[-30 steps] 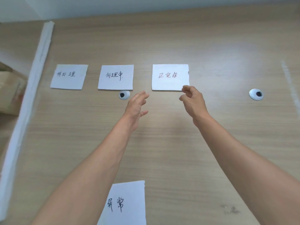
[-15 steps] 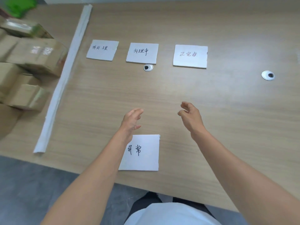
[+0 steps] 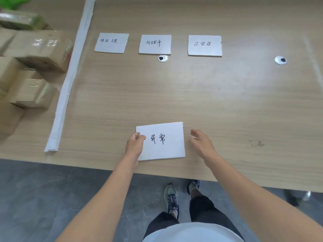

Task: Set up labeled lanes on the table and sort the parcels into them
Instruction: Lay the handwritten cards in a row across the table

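Three white label cards lie in a row at the far side of the table: a left card (image 3: 111, 43), a middle card (image 3: 155, 44) and a right card (image 3: 204, 45), each with handwriting. A fourth white card (image 3: 164, 141) with black handwriting lies near the table's front edge. My left hand (image 3: 134, 145) pinches this card's left edge, thumb on top. My right hand (image 3: 201, 144) hovers just right of the card with loosely curled fingers, holding nothing. Brown cardboard parcels (image 3: 35, 49) are stacked at the left.
A long white strip (image 3: 70, 81) runs from the table's far side to its front, between the parcels and the cards. Two round cable grommets (image 3: 162, 58) (image 3: 280, 60) sit in the wooden tabletop (image 3: 227, 102). My feet stand on the grey floor below the front edge.
Both hands drew back from the far right card to the near card. My left hand has taken hold of its left edge. The view tilted down, showing floor and feet.
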Tool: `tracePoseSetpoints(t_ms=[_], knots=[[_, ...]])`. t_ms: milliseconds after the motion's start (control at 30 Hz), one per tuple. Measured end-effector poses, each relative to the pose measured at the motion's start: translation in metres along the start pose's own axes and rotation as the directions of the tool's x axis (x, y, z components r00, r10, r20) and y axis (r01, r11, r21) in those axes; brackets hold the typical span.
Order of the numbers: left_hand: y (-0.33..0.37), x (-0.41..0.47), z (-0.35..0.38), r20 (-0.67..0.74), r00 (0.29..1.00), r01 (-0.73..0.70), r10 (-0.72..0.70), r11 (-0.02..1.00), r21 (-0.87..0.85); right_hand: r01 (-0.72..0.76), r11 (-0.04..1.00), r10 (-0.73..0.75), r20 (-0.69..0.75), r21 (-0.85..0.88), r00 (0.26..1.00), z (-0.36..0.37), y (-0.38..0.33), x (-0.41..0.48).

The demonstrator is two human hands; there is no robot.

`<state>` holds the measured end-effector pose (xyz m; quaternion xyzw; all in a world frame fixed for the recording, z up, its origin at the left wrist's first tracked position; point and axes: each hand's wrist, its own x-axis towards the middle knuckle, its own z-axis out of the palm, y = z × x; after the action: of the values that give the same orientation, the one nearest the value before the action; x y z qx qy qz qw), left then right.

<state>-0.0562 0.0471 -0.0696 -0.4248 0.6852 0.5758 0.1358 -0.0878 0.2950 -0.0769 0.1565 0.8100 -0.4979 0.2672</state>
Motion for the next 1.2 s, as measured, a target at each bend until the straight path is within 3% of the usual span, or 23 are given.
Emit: tracePoseSetpoints(t_ms=[300, 600, 900, 1100, 1200], knots=[[-0.026, -0.006, -0.017, -0.056, 0.998, 0.004, -0.003, 1.000, 0.021, -0.052, 0.997, 0.053, 0.006, -0.049, 0.999, 0.033, 0.018, -0.014], [-0.019, -0.012, -0.017, 0.094, 0.995, -0.030, 0.033, 0.999, -0.031, -0.088, 0.988, 0.092, -0.024, 0.130, 0.996, 0.033, 0.012, -0.019], [0.037, -0.019, 0.025, 0.328, 0.924, -0.163, 0.195, 0.979, -0.124, 0.007, 0.977, 0.033, -0.182, 0.215, 0.983, -0.049, -0.002, -0.016], [0.089, -0.039, 0.087, 0.457, 0.837, -0.251, 0.300, 0.954, -0.167, 0.087, 0.970, -0.015, -0.302, 0.228, 0.953, -0.122, -0.009, -0.002], [0.109, -0.040, 0.126, 0.468, 0.827, -0.239, 0.310, 0.949, -0.207, 0.104, 0.963, -0.016, -0.329, 0.250, 0.944, -0.163, -0.007, 0.011]])
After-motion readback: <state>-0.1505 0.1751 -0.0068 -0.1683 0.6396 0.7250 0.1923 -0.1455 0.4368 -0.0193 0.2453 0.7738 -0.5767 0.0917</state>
